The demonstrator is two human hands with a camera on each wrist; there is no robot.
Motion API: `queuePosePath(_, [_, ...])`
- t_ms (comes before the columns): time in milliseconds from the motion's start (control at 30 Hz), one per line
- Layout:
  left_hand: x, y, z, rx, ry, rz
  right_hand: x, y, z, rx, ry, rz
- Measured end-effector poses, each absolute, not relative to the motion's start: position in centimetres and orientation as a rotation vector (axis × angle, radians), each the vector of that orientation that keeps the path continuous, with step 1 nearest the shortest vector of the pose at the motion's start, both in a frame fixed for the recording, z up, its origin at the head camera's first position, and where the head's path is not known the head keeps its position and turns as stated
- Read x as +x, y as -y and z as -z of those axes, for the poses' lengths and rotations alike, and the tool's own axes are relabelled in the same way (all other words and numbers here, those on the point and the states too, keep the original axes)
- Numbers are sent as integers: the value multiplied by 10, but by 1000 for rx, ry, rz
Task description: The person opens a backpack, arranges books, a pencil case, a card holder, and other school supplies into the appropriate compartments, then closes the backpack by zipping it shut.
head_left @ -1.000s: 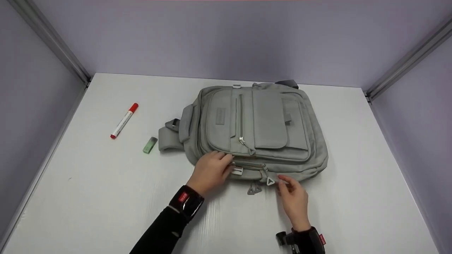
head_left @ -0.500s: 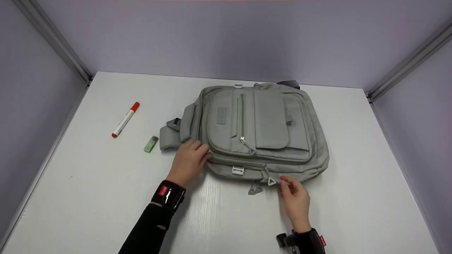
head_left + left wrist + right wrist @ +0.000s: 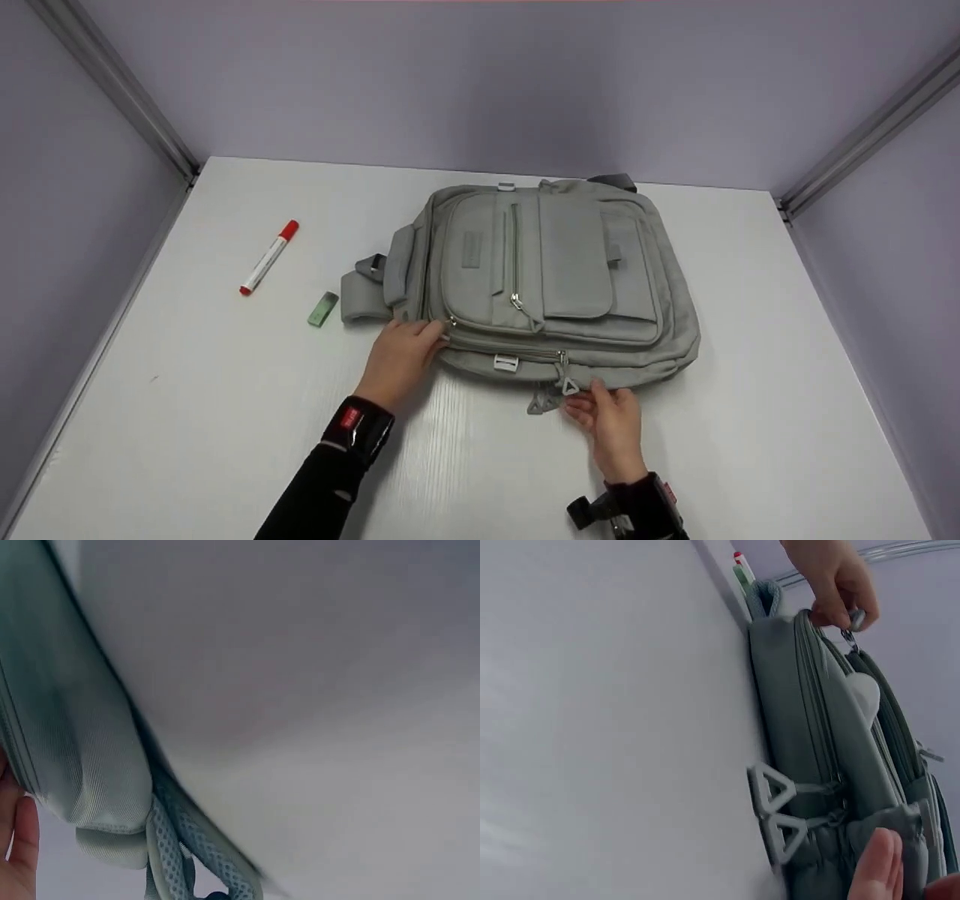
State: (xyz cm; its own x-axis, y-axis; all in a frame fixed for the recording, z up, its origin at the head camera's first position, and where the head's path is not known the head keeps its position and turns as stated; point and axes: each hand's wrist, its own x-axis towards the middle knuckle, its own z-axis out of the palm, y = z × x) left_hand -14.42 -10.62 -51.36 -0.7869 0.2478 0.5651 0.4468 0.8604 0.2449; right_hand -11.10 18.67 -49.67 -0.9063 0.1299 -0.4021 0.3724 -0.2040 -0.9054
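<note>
A grey backpack lies on its back on the white table. At its near left corner my left hand pinches a zipper pull, seen in the right wrist view; a metal slider shows beside the fingers. My right hand is at the bag's near side, thumb and fingers apart, close to a triangular zipper pull. In the right wrist view its fingers show in front of the side pocket. Two triangular pulls hang there, not held.
A red-capped marker and a small green block-like item lie left of the bag. A padded strap sticks out from the bag's left end. Pale panels rise behind and beside the table.
My left hand moved left along the bag's near edge to the corner, then slightly toward me. My right hand shifted left, nearer the triangular pull, its fingers spreading below it.
</note>
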Motion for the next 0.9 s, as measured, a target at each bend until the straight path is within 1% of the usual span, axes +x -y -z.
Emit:
queuePosePath(267, [-121,87,517,-508,2507,519,-142,-211,489,648,-2001,2121])
queuePosePath(433, [-107,66,505,-569,2607,656,-171,-228,486,658,-2113,2023])
queuePosePath(600, [-102,45,491,-613,2768,727,-194,-243,485,653,-2091,2001])
queuePosePath(667, [-100,40,488,-619,2803,718,-192,-244,484,688,-2029,2068])
queuePosePath(733, [-98,38,487,-605,2811,713,-179,-238,483,737,-1951,2155])
queuePosePath(833, [-96,36,487,-554,2788,701,-147,-215,482,779,-1818,2290])
queuePosePath(900, [-96,35,488,-527,2752,675,-124,-193,483,748,-1739,2311])
